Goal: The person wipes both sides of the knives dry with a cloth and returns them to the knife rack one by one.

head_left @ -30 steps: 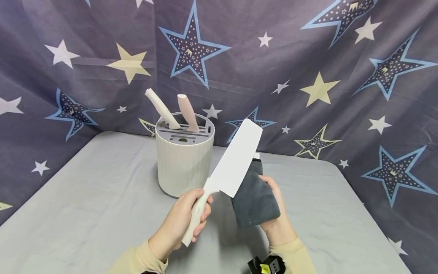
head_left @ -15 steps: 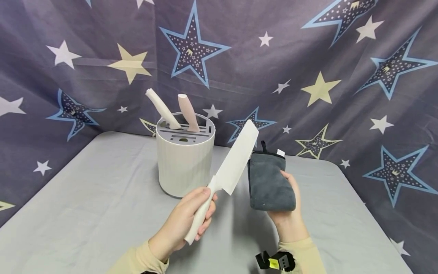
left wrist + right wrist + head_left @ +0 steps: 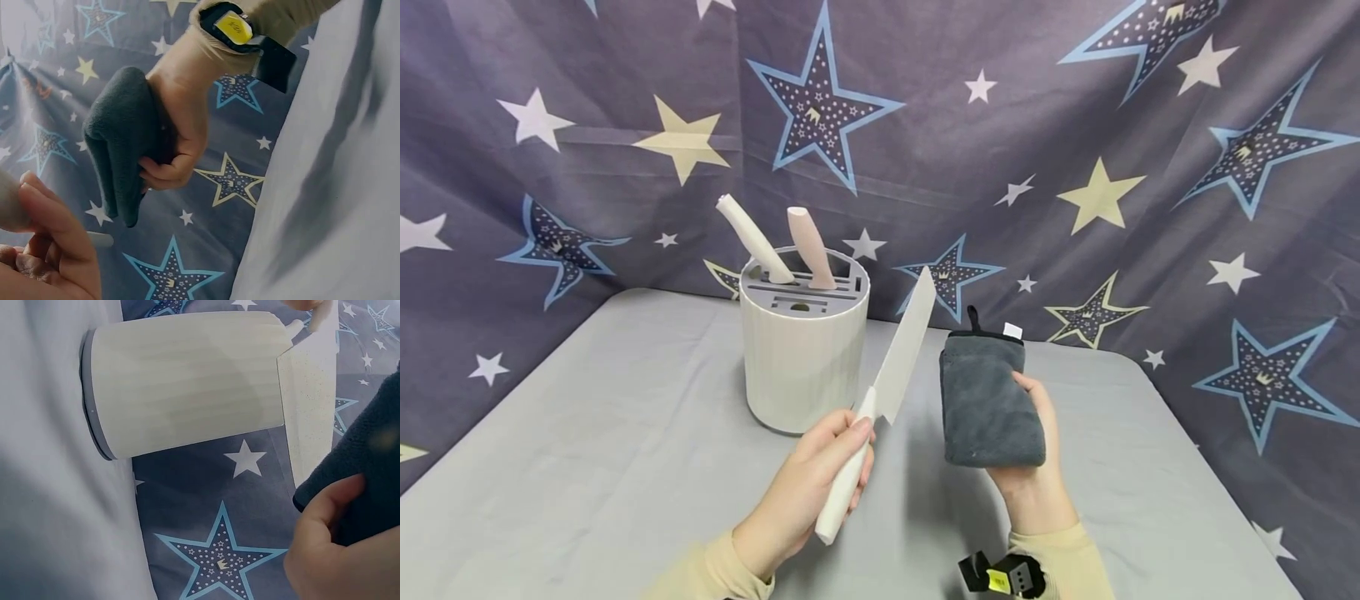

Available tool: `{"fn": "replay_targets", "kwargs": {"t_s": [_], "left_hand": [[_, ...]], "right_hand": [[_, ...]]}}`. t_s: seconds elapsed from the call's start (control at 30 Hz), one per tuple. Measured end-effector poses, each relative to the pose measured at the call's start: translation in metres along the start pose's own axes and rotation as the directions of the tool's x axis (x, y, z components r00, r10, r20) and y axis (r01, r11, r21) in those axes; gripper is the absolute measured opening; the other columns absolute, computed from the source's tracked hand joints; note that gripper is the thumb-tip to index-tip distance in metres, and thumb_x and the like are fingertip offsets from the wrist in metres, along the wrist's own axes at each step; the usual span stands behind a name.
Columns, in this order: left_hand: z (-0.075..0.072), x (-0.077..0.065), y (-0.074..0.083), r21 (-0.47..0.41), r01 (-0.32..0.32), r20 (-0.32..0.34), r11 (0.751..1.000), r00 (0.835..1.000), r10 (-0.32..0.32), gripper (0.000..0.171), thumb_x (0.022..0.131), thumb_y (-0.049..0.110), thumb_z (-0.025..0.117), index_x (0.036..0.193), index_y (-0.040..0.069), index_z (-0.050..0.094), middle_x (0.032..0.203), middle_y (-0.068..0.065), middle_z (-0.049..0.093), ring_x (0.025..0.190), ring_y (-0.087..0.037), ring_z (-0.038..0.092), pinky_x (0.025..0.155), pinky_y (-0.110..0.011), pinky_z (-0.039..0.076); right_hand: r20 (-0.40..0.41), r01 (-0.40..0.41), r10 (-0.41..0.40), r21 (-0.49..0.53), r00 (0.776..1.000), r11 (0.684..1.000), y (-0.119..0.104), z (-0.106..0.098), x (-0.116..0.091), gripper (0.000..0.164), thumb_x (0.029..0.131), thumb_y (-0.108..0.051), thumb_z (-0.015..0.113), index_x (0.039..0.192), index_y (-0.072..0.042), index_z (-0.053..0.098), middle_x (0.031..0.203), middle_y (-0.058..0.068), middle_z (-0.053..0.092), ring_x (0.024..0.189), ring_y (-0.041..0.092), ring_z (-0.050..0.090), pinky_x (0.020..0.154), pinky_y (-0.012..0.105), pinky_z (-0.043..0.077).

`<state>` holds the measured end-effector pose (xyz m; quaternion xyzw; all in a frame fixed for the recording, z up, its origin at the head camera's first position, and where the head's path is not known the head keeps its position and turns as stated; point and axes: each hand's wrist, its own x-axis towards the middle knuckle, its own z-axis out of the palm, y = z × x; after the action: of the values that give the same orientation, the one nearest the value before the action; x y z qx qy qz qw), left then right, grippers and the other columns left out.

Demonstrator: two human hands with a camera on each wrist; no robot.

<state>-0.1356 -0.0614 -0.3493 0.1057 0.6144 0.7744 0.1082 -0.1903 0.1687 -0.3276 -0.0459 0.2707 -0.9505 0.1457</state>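
My left hand (image 3: 808,483) grips the pale handle of a broad-bladed kitchen knife (image 3: 907,346), its white blade slanting up and away, seen nearly edge-on from the head. To its right, my right hand (image 3: 1037,467) holds a folded dark grey cloth (image 3: 991,404) with black edging, a hanging loop and a white tag. A gap separates blade and cloth in the head view. The right wrist view shows the speckled blade (image 3: 309,406) partly behind the cloth (image 3: 375,450). In the left wrist view the cloth (image 3: 122,140) appears from its side, folded in layers.
A cream ribbed knife block (image 3: 801,367) with a grey slotted top stands behind my left hand. A white handle (image 3: 756,239) and a pink handle (image 3: 811,248) stick out of it. The table has a grey cover (image 3: 625,467); a star-patterned curtain (image 3: 925,150) hangs behind.
The cloth, at first behind the blade, has moved right and away from it with my right hand. My left hand has turned the knife from flat-on to nearly edge-on.
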Motion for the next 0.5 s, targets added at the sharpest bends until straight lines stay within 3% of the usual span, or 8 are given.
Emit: {"fn": "replay_targets", "kwargs": {"t_s": [0.1, 0.2, 0.37, 0.5], "left_hand": [[0.003, 0.000, -0.001, 0.023, -0.010, -0.021, 1.000, 1.000, 0.010, 0.030, 0.104, 0.035, 0.048, 0.097, 0.006, 0.048, 0.068, 0.001, 0.051, 0.053, -0.009, 0.045, 0.050, -0.021, 0.042], [0.005, 0.000, -0.002, 0.048, -0.017, -0.042, 0.999, 0.999, 0.019, 0.032, 0.104, 0.034, 0.047, 0.097, 0.004, 0.048, 0.067, 0.001, 0.052, 0.053, -0.010, 0.045, 0.050, -0.022, 0.041], [0.007, 0.001, -0.005, 0.087, -0.024, -0.070, 0.996, 0.997, 0.030, 0.035, 0.104, 0.034, 0.047, 0.097, 0.000, 0.048, 0.067, -0.001, 0.052, 0.053, -0.011, 0.045, 0.048, -0.024, 0.041], [0.010, 0.001, -0.007, 0.117, -0.032, -0.090, 0.993, 0.995, 0.042, 0.036, 0.105, 0.034, 0.046, 0.098, -0.001, 0.048, 0.066, -0.002, 0.052, 0.052, -0.010, 0.045, 0.047, -0.024, 0.041]], "right_hand": [[-0.012, 0.006, -0.007, -0.065, 1.000, 0.998, 0.001, 0.002, -0.001, 0.038, 0.107, -0.025, 0.025, 0.097, -0.011, 0.058, 0.086, 0.002, 0.067, 0.073, 0.015, 0.065, 0.069, 0.032, 0.054], [-0.080, 0.012, -0.025, -0.164, 0.996, 0.986, 0.003, 0.004, -0.002, 0.032, 0.106, -0.026, 0.029, 0.101, -0.014, 0.058, 0.087, -0.001, 0.067, 0.073, 0.013, 0.064, 0.068, 0.030, 0.053], [-0.186, -0.009, -0.051, -0.308, 0.981, 0.951, 0.008, 0.007, -0.003, 0.027, 0.106, -0.030, 0.033, 0.108, -0.019, 0.057, 0.088, -0.005, 0.067, 0.075, 0.009, 0.064, 0.068, 0.029, 0.054], [-0.208, -0.007, -0.078, -0.380, 0.975, 0.925, 0.013, 0.008, -0.004, 0.026, 0.105, -0.031, 0.034, 0.109, -0.019, 0.056, 0.085, -0.008, 0.066, 0.072, 0.007, 0.063, 0.067, 0.026, 0.054]]}}
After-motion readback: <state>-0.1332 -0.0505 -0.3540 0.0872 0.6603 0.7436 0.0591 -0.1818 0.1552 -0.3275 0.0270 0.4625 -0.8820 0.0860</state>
